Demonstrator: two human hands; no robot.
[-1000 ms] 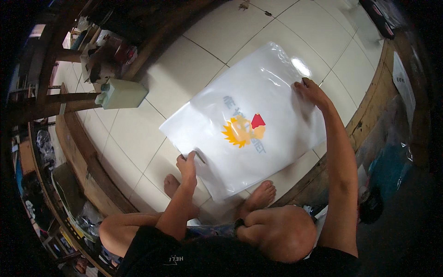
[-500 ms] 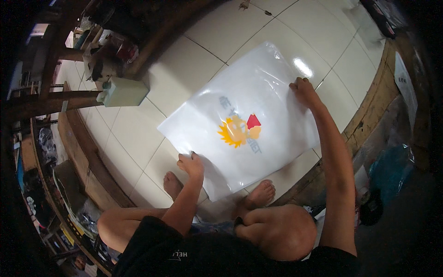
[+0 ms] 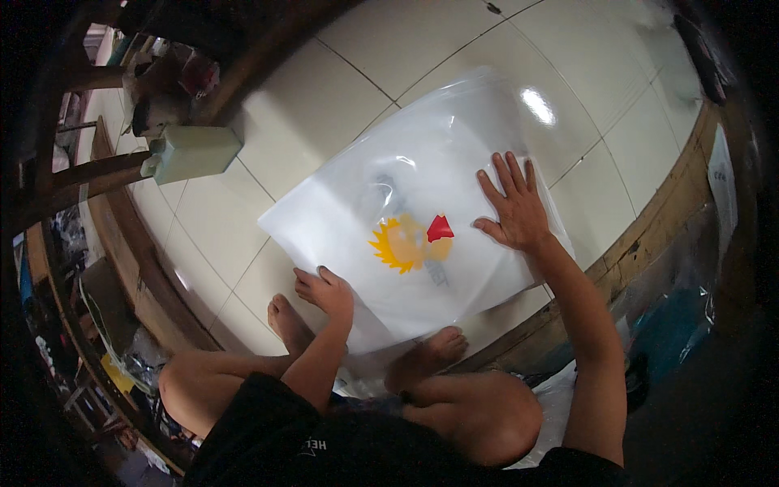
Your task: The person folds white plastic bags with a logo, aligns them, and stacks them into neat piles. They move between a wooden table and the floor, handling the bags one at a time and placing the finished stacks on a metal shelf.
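A large clear plastic bag [image 3: 422, 195] with a yellow and red printed emblem [image 3: 408, 242] lies flat on the white tiled floor [image 3: 324, 122] in front of my bare feet. My left hand [image 3: 326, 290] rests with curled fingers on the bag's near left edge. My right hand [image 3: 513, 207] lies flat, fingers spread, on the right part of the bag, just right of the emblem. Neither hand grips anything that I can see.
A pale green box [image 3: 195, 152] on a wooden bar sticks out at the left. Dark wooden beams [image 3: 243, 73] run along the back left. A wooden ledge [image 3: 641, 235] borders the tiles at the right, with blue plastic [image 3: 673, 325] beyond. Clutter fills the left edge.
My right hand has slid from the bag's far right corner toward the middle and now lies flat. My left hand has shifted slightly along the near edge.
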